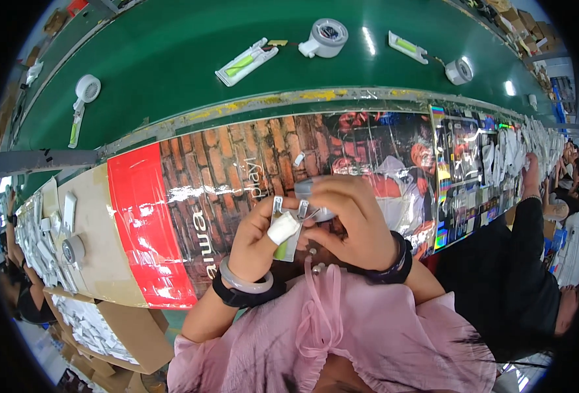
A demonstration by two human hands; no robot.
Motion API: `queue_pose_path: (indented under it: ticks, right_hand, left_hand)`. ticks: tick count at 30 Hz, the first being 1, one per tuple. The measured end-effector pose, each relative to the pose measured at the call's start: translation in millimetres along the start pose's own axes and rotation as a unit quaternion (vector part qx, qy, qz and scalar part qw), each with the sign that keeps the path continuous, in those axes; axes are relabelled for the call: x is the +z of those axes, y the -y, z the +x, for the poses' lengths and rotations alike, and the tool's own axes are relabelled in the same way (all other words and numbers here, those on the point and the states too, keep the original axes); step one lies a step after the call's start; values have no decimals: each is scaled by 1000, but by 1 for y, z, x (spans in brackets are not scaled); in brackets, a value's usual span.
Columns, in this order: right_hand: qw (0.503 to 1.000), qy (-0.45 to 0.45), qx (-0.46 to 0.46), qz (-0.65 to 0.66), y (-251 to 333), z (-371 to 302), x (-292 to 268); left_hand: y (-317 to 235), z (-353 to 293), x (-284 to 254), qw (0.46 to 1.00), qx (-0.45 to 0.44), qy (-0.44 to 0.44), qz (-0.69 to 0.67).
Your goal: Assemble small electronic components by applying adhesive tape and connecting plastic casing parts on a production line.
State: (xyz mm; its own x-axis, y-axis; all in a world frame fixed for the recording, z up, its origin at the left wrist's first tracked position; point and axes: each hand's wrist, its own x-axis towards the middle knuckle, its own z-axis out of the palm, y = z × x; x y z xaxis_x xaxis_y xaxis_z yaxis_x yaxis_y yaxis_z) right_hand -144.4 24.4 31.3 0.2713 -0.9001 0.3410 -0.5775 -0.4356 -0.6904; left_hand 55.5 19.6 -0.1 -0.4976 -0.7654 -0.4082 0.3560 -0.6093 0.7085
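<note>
My left hand [251,237] grips a white plastic handle half [277,204] of a small hand-held fan, and a green battery [281,251] shows below the fingers. A white wrap [283,226] covers the tip of that hand's thumb. Beside it, my right hand [352,213] has its fingers curled around the grey and white fan head [304,188], close to the handle. Thin wires appear between the two hands, but the fingertips hide where they join. Both hands are above the poster-covered table [224,157], where a small white piece [298,159] lies just beyond them.
Across the far side runs a green conveyor belt [171,78] carrying opened fans [329,38], with a metal rail [257,101] along its edge. White parts [71,209] and a cardboard box [129,331] of pieces are at left. A person's arm [530,190] reaches toward parts at right.
</note>
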Motion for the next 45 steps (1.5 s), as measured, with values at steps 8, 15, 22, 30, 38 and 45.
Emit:
queue_pose_path:
  ticks: [8, 15, 22, 30, 38, 45]
  right_hand:
    - [996, 65, 64, -2, -11, 1, 0]
    - [992, 95, 82, -18, -23, -2, 2]
    - [986, 141, 52, -70, -25, 23, -15]
    - [983, 102, -51, -143, -78, 116, -27]
    - [926, 26, -214, -310, -123, 222, 46]
    - [877, 82, -139, -453, -147, 235, 56]
  left_hand:
    - [3, 8, -4, 999, 13, -39, 8]
    - [-10, 8, -10, 999, -13, -40, -34]
    - [-69, 20, -30, 997, 3, -72, -7]
    - [-182, 83, -76, 961, 223, -148, 72]
    - [-222, 145, -211, 784, 258, -509, 243]
    - [-192, 138, -108, 577, 352, -275, 684]
